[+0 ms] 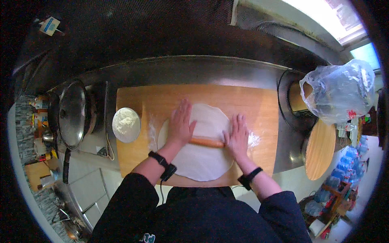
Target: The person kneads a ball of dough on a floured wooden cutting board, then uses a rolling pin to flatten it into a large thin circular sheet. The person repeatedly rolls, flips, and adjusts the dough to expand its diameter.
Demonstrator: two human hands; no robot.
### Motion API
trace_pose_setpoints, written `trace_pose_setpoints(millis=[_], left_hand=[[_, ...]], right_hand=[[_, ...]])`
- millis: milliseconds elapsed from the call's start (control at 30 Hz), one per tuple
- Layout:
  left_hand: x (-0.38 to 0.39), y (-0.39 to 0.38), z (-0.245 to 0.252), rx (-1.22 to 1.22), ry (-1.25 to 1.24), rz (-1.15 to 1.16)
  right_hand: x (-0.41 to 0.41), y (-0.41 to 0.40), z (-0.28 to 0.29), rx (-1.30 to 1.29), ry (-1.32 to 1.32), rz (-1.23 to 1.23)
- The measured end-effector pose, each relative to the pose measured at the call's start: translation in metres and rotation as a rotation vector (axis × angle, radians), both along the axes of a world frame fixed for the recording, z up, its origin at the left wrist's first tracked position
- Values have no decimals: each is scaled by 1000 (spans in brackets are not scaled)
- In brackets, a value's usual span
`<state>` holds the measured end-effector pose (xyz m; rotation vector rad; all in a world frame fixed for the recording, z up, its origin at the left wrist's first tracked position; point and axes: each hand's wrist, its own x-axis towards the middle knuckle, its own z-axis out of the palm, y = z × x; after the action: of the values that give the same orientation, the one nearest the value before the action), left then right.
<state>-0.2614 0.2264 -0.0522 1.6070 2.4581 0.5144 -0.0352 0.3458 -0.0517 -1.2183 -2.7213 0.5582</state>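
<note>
A broad, thin sheet of dough lies on a wooden board. Across it rests a wooden rolling pin, its middle showing between my hands. My left hand lies flat over the pin's left end, fingers stretched forward and thumb out to the side. Over the right end is my right hand, also flat with fingers extended; neither hand's fingers are wrapped around the pin. Both palms hide the pin's ends. A white bowl of flour stands on the board's left side.
Loose flour dusts the board on both sides of the dough. Left of the board is a lidded pan with a long handle. At right are a round wooden board and a clear plastic bag; several water bottles stand beyond.
</note>
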Motion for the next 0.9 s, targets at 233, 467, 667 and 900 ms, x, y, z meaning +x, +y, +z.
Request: trace_pose_setpoints(millis=[233, 467, 667, 900], left_hand=[[63, -119, 24, -254, -177, -152], [38, -78, -1, -127, -26, 129], [-3, -31, -11, 29, 73, 169], [79, -133, 8, -158, -149, -134]], right_hand=[[67, -103, 21, -267, -271, 288], [5, -43, 2, 87, -4, 243], [-49, 2, -11, 134, 86, 73], [52, -93, 20, -222, -284, 260]])
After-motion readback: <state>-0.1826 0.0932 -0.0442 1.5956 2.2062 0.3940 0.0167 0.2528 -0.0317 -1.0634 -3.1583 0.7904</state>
